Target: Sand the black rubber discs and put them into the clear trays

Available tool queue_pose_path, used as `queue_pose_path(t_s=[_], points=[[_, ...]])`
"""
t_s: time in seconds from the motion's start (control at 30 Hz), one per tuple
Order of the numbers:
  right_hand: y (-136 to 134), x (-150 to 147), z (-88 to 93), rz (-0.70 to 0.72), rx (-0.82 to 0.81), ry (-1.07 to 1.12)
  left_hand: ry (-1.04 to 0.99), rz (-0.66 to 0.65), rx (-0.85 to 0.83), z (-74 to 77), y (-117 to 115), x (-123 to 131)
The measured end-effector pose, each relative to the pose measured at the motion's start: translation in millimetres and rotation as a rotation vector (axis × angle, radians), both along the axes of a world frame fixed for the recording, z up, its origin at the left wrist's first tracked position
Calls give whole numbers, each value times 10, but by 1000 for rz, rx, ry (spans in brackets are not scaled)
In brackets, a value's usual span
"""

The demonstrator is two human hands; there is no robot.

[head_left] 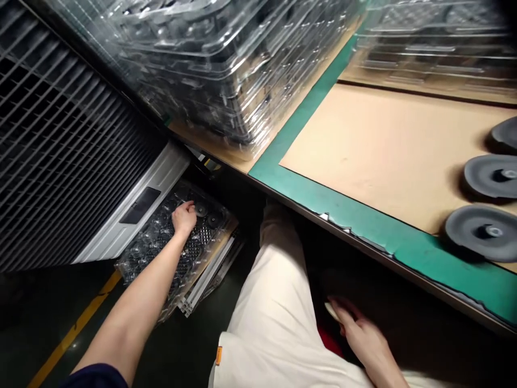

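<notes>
My left hand [184,218] reaches down over a clear plastic tray [212,237] on a low stack beside the bench. Its fingers are curled closed, with their tips at the edge of a dark grey round disc [201,209]. Whether they hold that disc or something else is hidden. A second dark disc [214,220] lies in the tray close by. Low at the right, under the bench edge, my right hand [365,337] is closed around a small, flat, pale piece [332,311]; its kind cannot be made out.
Several grey wheel-like discs [482,231] sit at the right of the green-topped bench [274,167], partly on a brown board [388,156]. Stacked clear trays [226,70] stand at the back. A ribbed dark panel [72,140] rises at the left. The bench edge is chipped.
</notes>
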State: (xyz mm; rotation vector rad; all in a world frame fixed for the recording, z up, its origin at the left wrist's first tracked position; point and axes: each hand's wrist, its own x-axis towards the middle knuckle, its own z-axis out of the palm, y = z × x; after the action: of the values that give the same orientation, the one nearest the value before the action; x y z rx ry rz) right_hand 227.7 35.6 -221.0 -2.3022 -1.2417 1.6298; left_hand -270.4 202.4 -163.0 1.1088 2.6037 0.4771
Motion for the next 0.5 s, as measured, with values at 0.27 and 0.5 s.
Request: queue_pose_path(t_s=[0.27,0.5], points=[[-59,-13,-239,-115,39,121,-4,-252,202,413,-295,893],[-32,13,-99,-135,164,246,-250,-785,456,1243,-588,2738]])
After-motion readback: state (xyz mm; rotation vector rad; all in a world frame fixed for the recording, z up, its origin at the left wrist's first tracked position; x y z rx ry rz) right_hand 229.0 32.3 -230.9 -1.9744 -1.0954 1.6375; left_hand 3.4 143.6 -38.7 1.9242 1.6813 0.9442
